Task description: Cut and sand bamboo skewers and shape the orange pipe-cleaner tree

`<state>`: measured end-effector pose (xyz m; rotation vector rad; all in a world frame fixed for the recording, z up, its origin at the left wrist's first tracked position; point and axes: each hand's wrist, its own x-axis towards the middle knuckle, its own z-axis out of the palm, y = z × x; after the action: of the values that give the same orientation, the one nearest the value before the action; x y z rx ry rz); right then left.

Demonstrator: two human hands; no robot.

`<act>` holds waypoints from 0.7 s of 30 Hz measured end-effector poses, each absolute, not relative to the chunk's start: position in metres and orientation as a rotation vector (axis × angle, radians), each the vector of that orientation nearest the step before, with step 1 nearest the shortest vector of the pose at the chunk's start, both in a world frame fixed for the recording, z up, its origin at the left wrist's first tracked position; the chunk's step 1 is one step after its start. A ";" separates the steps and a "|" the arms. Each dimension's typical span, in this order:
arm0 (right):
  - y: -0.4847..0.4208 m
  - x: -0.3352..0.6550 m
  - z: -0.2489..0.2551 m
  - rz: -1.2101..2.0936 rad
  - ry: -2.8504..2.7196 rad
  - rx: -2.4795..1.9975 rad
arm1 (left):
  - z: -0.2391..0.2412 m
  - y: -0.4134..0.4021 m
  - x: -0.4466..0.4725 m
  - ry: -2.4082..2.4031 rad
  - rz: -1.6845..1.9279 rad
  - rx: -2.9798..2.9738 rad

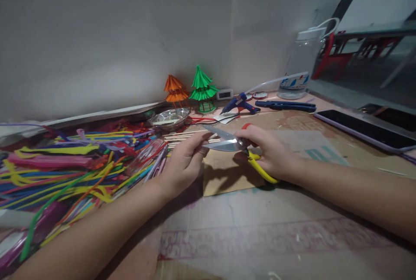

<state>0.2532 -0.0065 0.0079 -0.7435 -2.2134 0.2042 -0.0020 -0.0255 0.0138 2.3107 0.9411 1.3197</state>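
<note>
My right hand (271,152) grips yellow-handled scissors (227,141), whose blades are parted and point left. My left hand (183,161) is closed in a pinch right at the blade tips; whatever it holds is too thin or hidden to name. Both hands hover above a piece of brown cardboard (227,176) on the table. Several thin wooden sticks (182,137) lie just behind my left hand.
A big heap of coloured strips and pipe cleaners (65,163) fills the left. At the back stand an orange paper tree (175,89), a green paper tree (203,87), a metal dish (170,117), a blue glue gun (240,103), a plastic jar (300,65). A phone (364,130) lies right.
</note>
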 end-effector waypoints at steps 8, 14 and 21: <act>-0.011 0.252 0.012 0.139 -2.211 -0.718 | 0.013 -0.028 0.000 0.903 1.161 2.350; -0.012 0.251 0.012 0.121 -2.216 -0.707 | 0.008 -0.027 -0.002 0.876 1.199 2.338; -0.013 0.250 0.013 0.125 -2.223 -0.679 | 0.014 -0.031 -0.001 0.893 1.163 2.381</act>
<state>0.2504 -0.0128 0.0129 -0.6794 -2.2231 0.1251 -0.0012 -0.0307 0.0141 2.3811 0.8932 1.1631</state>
